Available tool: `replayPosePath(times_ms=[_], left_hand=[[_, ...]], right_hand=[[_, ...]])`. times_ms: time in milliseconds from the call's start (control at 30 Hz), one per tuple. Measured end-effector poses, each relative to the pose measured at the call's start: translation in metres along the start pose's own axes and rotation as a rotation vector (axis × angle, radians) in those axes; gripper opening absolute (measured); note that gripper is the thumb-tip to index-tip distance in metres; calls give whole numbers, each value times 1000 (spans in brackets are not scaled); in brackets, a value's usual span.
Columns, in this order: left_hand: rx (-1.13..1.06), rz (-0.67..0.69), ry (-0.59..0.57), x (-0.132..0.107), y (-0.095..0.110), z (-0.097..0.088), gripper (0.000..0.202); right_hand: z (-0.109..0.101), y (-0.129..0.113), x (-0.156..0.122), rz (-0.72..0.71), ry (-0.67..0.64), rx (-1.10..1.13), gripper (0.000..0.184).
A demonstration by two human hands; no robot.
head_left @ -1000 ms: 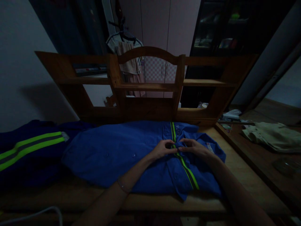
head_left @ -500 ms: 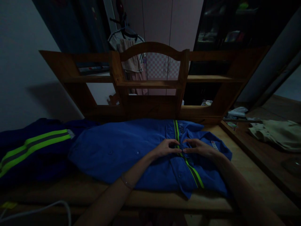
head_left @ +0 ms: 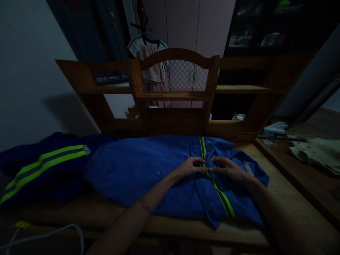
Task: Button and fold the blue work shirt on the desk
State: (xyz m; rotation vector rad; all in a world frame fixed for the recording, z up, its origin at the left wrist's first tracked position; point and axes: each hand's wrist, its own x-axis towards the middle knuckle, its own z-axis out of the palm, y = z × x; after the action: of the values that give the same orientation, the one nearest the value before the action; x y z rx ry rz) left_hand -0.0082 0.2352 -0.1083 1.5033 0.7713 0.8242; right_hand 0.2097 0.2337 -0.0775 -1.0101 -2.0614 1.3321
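A blue work shirt (head_left: 148, 170) with a yellow-green reflective stripe lies spread on the wooden table (head_left: 281, 191). My left hand (head_left: 189, 166) and my right hand (head_left: 227, 167) meet over the shirt's front at the stripe. Both pinch the fabric there with curled fingers, fingertips nearly touching each other. What exactly is between the fingertips is too dark and small to make out. A thin band sits on my left wrist.
A darker blue garment (head_left: 39, 166) with a reflective band lies at the left. A wooden shelf unit (head_left: 175, 95) stands behind the shirt. A pale folded cloth (head_left: 316, 152) lies at the right. A white cable (head_left: 53, 235) runs along the lower left.
The view has drifted slightly left, so everything sits a little further right in the picture. Both hands stay pinched on the shirt front at the same spot.
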Motion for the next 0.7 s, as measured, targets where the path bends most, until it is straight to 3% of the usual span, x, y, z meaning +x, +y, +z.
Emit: replayPosePath(times_ms=[167, 367, 467, 700], left_hand=[[-92, 3, 95, 2, 1, 4, 41], [-100, 70, 252, 7, -12, 7, 35], [-133, 101, 266, 7, -13, 7, 34], [-332, -27, 354, 3, -9, 9, 41]], right_hand=[[7, 5, 5, -133, 103, -76, 37], [16, 5, 8, -303, 266, -374, 16], [17, 5, 9, -357, 309, -493, 14], [19, 11, 9, -369, 414, -646, 13]])
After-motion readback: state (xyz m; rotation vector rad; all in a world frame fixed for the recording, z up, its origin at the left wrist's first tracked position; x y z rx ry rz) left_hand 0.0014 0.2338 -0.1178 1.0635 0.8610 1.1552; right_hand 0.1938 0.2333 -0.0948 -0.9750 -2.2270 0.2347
